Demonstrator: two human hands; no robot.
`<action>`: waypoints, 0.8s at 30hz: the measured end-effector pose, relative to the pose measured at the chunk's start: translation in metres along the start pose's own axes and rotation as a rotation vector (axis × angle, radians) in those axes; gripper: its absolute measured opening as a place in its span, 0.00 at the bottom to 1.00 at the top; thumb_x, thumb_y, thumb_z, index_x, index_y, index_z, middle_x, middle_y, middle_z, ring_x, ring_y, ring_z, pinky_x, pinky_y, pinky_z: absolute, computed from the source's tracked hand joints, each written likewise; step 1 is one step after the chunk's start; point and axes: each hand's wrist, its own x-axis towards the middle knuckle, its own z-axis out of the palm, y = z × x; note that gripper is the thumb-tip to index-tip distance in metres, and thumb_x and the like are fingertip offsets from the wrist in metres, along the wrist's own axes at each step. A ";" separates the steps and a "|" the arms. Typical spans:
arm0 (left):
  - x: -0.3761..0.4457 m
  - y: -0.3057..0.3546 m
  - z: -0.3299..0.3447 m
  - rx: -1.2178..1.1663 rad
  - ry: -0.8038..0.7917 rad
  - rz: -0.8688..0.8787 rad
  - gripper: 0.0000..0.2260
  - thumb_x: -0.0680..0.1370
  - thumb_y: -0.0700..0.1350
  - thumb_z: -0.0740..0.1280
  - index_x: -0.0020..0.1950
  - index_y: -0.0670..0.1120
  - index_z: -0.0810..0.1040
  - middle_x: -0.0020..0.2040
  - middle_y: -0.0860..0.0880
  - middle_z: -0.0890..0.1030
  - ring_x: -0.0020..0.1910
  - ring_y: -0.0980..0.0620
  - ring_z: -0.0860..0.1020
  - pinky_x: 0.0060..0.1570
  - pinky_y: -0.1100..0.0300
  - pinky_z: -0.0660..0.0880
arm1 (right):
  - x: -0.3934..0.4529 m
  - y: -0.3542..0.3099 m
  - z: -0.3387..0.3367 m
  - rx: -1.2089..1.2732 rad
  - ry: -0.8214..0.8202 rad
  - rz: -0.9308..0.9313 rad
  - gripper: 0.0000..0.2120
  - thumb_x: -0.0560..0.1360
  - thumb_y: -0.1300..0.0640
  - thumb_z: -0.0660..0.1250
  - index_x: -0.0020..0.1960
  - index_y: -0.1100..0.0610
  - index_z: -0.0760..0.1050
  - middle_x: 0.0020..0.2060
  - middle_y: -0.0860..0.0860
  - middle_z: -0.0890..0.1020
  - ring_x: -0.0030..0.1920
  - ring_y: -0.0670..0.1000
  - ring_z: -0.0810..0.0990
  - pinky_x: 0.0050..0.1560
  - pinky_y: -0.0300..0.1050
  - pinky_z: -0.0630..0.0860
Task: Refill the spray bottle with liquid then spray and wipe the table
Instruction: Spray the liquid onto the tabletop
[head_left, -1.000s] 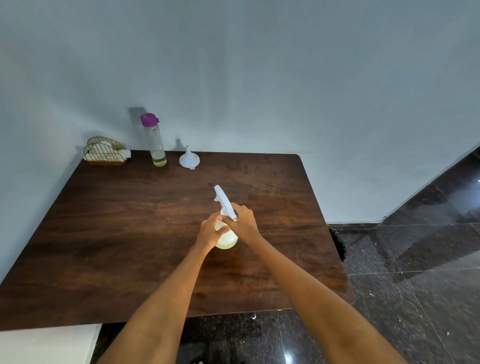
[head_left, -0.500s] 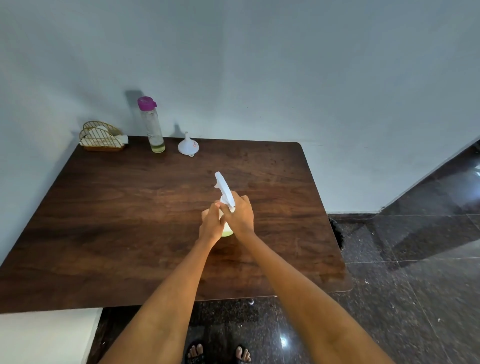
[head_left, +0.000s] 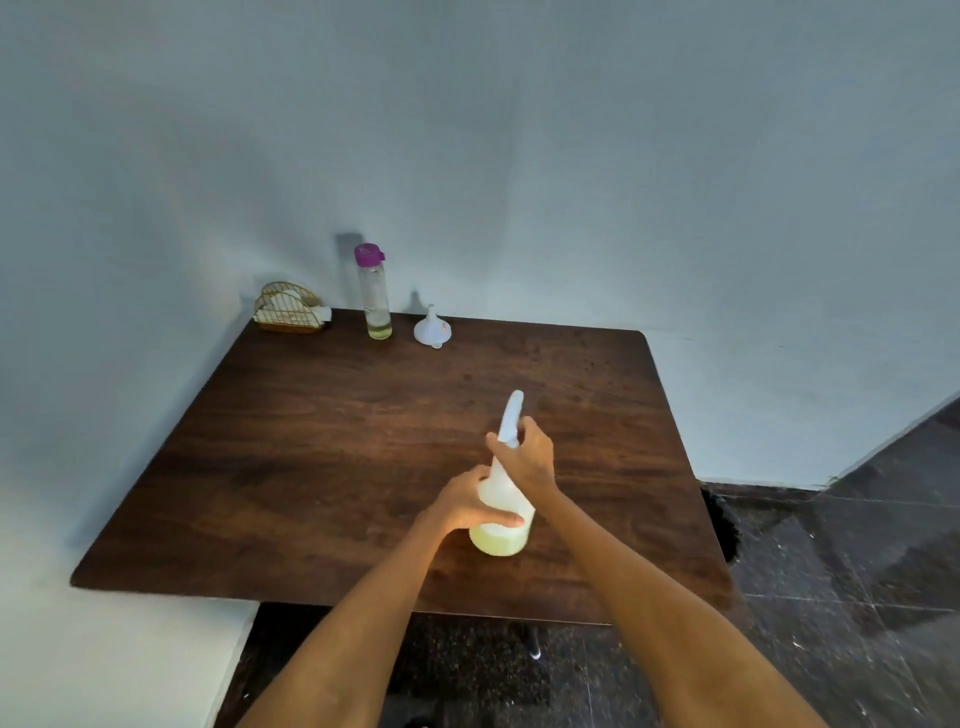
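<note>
A white spray bottle (head_left: 501, 538) with pale yellow liquid in its bottom stands on the dark wooden table (head_left: 322, 447), near the front right. My left hand (head_left: 465, 501) wraps around the bottle's body. My right hand (head_left: 524, 457) grips the white spray head at the neck; the nozzle sticks up and away from me. At the back of the table stand a clear bottle with a purple cap (head_left: 374, 293), nearly drained, and a white funnel (head_left: 432, 328) lying mouth down.
A gold wire holder (head_left: 288, 307) with white paper sits in the table's back left corner. Walls close the table in behind and on the left. Dark tiled floor (head_left: 831, 597) lies to the right.
The view has shifted, so the table sits lower and to the right. Both hands stay on the spray bottle; my right hand has turned on the spray head.
</note>
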 end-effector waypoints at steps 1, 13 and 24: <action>-0.006 0.002 0.001 0.035 0.004 -0.012 0.41 0.65 0.58 0.76 0.73 0.48 0.63 0.71 0.48 0.69 0.67 0.47 0.71 0.61 0.52 0.73 | -0.002 -0.001 0.003 0.037 0.037 0.042 0.13 0.73 0.49 0.68 0.44 0.56 0.69 0.33 0.44 0.70 0.35 0.44 0.72 0.41 0.38 0.70; -0.049 -0.007 -0.007 -0.171 -0.074 -0.161 0.36 0.69 0.60 0.72 0.71 0.48 0.63 0.69 0.47 0.70 0.67 0.46 0.71 0.61 0.50 0.74 | -0.007 -0.035 0.029 0.087 -0.218 0.136 0.16 0.79 0.51 0.60 0.58 0.62 0.72 0.51 0.58 0.79 0.43 0.50 0.78 0.33 0.37 0.74; -0.076 -0.117 -0.070 0.270 0.219 -0.393 0.16 0.77 0.51 0.66 0.62 0.46 0.76 0.63 0.46 0.77 0.63 0.47 0.75 0.61 0.55 0.71 | -0.041 -0.056 0.064 -0.070 -0.640 0.263 0.30 0.73 0.32 0.55 0.43 0.59 0.76 0.41 0.55 0.81 0.38 0.50 0.80 0.35 0.39 0.76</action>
